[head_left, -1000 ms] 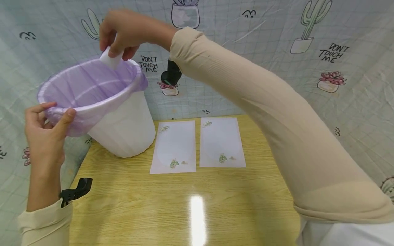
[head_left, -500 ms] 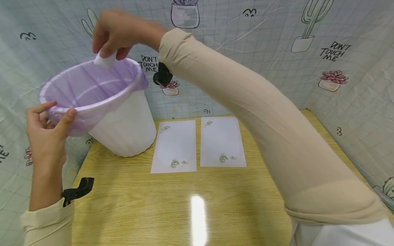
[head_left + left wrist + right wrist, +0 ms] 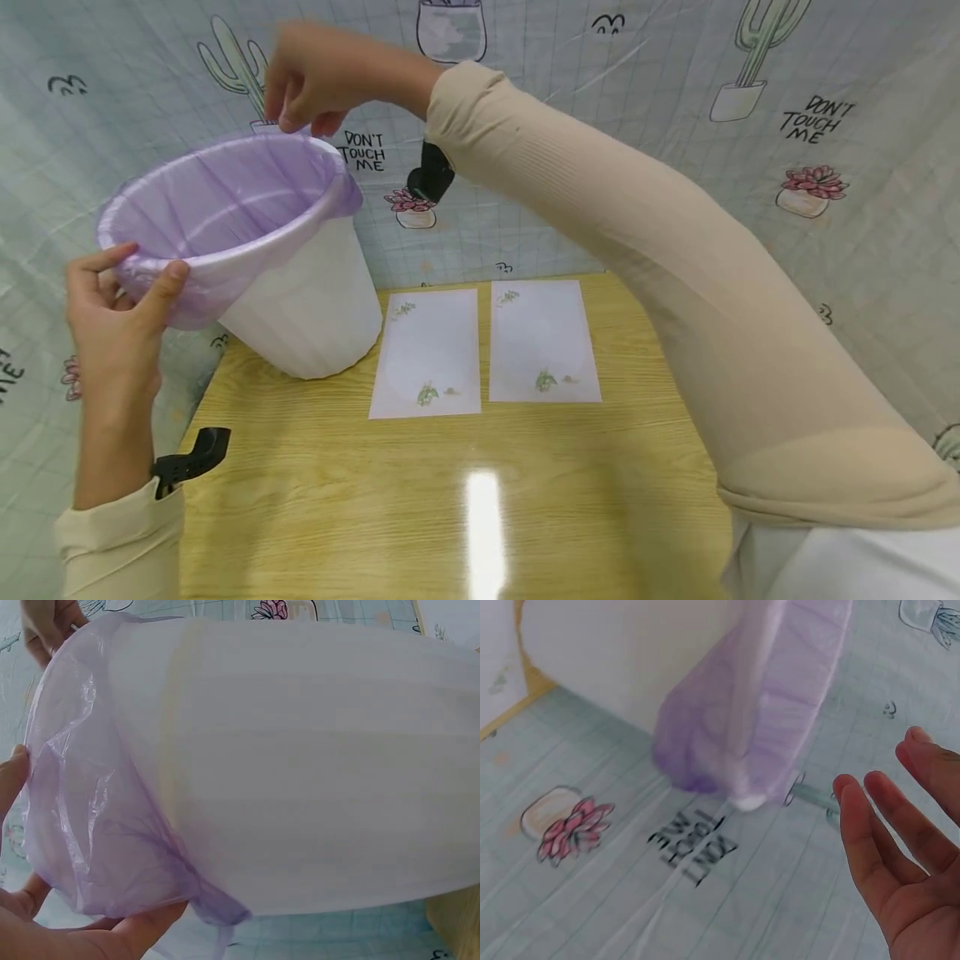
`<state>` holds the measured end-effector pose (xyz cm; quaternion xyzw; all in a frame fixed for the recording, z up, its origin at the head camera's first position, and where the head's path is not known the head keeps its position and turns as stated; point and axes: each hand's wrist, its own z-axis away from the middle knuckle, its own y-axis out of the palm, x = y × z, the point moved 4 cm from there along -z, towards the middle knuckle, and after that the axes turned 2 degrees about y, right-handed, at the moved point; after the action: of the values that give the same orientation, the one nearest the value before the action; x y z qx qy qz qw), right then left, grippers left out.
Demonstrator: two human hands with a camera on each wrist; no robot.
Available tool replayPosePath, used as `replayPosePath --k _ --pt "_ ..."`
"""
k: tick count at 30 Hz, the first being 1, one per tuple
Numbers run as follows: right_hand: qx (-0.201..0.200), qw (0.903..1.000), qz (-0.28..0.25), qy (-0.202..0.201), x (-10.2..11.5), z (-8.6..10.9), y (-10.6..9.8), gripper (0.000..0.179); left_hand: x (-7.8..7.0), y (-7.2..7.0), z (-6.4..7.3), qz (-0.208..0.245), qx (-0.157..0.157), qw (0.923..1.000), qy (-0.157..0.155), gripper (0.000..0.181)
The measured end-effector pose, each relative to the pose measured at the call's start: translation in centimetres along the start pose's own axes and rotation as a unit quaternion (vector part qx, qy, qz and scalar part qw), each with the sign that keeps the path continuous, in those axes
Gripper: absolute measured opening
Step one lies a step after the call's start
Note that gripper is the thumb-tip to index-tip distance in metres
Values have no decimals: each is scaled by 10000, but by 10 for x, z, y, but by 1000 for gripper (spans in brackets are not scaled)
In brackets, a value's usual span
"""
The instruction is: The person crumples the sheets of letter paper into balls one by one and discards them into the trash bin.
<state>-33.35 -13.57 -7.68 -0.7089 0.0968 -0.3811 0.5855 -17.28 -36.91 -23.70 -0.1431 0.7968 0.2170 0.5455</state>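
Observation:
A white trash can [image 3: 315, 292] lined with a purple plastic bag [image 3: 240, 196] stands tilted at the left of the table, its mouth toward me. My left hand [image 3: 116, 333] grips the near rim, thumb on the outside over the folded bag [image 3: 90, 802]. Above the far rim is my right hand [image 3: 318, 79], with nothing held. The right wrist view shows this right hand [image 3: 907, 877] with fingers spread and loosely bent, apart from the rim. The bottom of the bin's inside is hidden.
Two white sheets of paper with green plant prints, a left sheet [image 3: 427, 350] and a right sheet [image 3: 543, 342], lie flat beside the bin on the wooden table [image 3: 360, 500]. A patterned cloth [image 3: 660, 167] hangs behind and at the sides.
My right hand lowered a small white item over the bin's mouth, and that item is now gone from its fingers. The hand has drawn back right. My left hand keeps its grip.

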Motion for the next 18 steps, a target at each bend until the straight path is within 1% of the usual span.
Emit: replayPosePath --k 5,8,10,14,18 --pt "-53 9987 507 -8 -32 22 -2 33 -2 -1 -1 -350 29 9990 -262 63" --pt "-104 9968 796 -19 -50 39 -3 34 -3 -1 -1 -519 -15 9979 -396 62" --pt "-131 9960 886 -20 -62 52 -3 35 -4 -1 -1 -666 5 9967 -459 61" --pt "-114 9951 978 97 -90 81 -2 36 -5 2 2 -964 95 9940 -501 63" --pt "-99 9939 1072 220 -121 109 4 37 -5 6 5 -1202 9 9916 -486 65"
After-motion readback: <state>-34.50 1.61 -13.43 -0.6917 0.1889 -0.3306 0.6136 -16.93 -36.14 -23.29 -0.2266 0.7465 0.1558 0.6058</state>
